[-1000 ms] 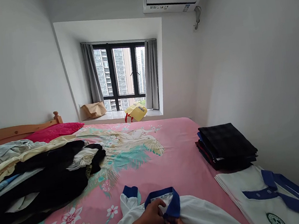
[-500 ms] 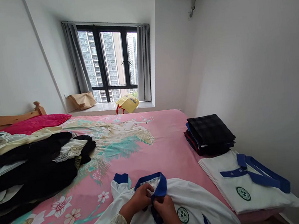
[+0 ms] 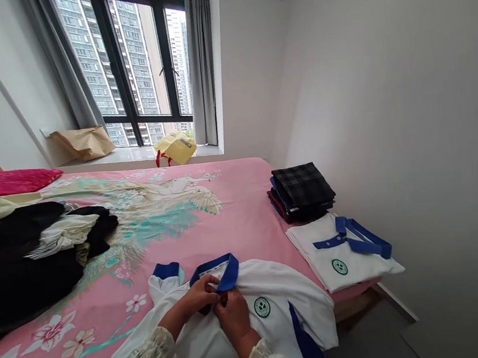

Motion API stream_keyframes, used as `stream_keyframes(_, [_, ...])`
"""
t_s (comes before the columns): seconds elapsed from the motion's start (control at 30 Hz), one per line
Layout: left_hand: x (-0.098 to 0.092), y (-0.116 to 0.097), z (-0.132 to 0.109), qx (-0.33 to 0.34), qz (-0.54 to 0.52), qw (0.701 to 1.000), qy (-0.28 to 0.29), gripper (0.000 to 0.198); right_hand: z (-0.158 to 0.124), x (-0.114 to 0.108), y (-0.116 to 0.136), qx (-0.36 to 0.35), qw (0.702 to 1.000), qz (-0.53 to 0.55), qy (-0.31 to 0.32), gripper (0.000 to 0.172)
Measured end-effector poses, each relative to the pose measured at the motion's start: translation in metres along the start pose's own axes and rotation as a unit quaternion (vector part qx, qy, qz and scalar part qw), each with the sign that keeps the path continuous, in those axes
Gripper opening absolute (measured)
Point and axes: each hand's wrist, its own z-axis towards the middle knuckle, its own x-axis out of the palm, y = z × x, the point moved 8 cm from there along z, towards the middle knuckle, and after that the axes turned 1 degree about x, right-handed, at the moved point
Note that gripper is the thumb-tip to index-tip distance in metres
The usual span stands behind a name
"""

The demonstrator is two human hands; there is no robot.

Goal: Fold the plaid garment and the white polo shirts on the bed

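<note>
A white polo shirt [image 3: 277,279] with a blue collar, blue cuff and round green badge lies spread on the bed in front of me. My left hand [image 3: 200,295] pinches the front opening just below the collar. Close beside it, my right hand [image 3: 235,314] has its fingers closed on the same placket. Both hands nearly touch there, and the fingers hide the button area. To the right sits a folded white polo shirt [image 3: 314,260] with a blue collar and the same badge.
Behind the folded shirt rises a stack of dark folded clothes [image 3: 305,188], checked cloth on top. A heap of loose clothes [image 3: 23,269] covers the bed's left side. The pink floral bedsheet [image 3: 246,201] lies between. Paper bag [image 3: 84,143] and yellow bag [image 3: 176,147] rest on the windowsill.
My view has tilted down and turned slightly right, so everything sits higher and further left. Both hands stay at the collar opening, with the right hand's fingers now drawn closer to the left's.
</note>
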Motion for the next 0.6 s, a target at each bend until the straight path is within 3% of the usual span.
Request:
stream_keyframes(0.37, [0.0,0.001,-0.001,0.003,-0.008,0.999,-0.044,0.028,-0.006,-0.002,-0.004,0.016,1.0,0.005,-0.022,0.011])
stream_keyframes(0.47, [-0.003,0.003,-0.001,0.004,0.001,0.999,-0.042,0.026,-0.002,0.002,-0.012,0.072,0.995,0.07,0.022,0.008])
stream_keyframes(0.6, [-0.005,0.003,-0.002,0.024,0.022,0.999,-0.034,0.028,0.005,0.016,-0.029,0.174,0.954,0.206,0.131,0.009])
